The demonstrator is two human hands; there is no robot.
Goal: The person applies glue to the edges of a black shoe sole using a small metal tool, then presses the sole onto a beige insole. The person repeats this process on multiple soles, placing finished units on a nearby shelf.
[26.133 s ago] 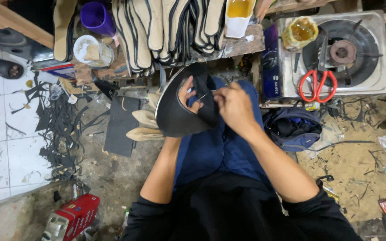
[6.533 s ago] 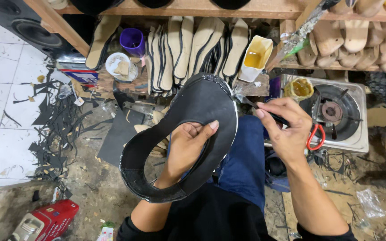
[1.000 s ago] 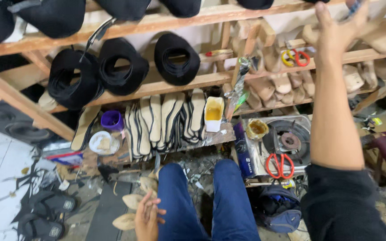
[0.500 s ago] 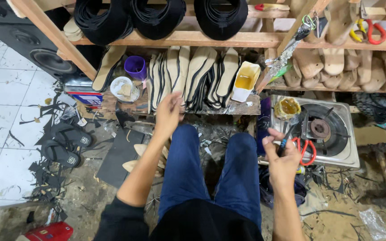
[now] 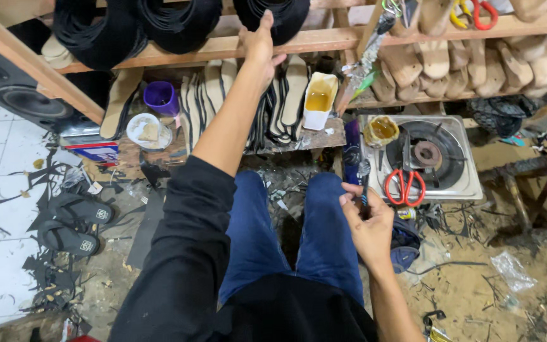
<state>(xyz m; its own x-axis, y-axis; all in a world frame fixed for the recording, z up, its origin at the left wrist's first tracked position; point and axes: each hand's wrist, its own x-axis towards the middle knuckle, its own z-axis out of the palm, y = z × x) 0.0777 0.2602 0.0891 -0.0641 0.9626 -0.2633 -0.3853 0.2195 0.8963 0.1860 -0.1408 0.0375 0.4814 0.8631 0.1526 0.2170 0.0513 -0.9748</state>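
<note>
1. Head view, upper centre of the frame: the left hand [image 5: 259, 43] is stretched up to the wooden shelf [image 5: 324, 39], palm flat and fingers spread wide, gripping nothing. Its fingertips lie at the lower edge of a black rounded shoe upper [image 5: 280, 14] that sits on the shelf plank; whether they actually touch it cannot be told.

2. Head view, upper left: two more black uppers [image 5: 140, 25] rest on the same shelf, side by side and overlapping. They look like thin, flexible sheet material, probably light and floppy, so one would likely sag if pinched at a single edge. My judgement is that the rim of the opening, or a flat palm under the curved band, gives the surest hold.

3. Head view, centre right: the right hand [image 5: 367, 218] hovers above the right knee, fingers curled closed around a small slim dark tool [image 5: 363, 183] that points up. The tool is too small to identify.

4. Head view, middle band: below the shelf a row of flat insoles [image 5: 286, 95] stands on edge on a low bench, with a yellowish container of liquid [image 5: 319, 100] just beside them and a purple cup [image 5: 160, 97] to the left.

5. Head view, right of centre: red-handled scissors [image 5: 405, 185] lie on a gas stove [image 5: 425, 155], near the right hand but apart from it.
</note>
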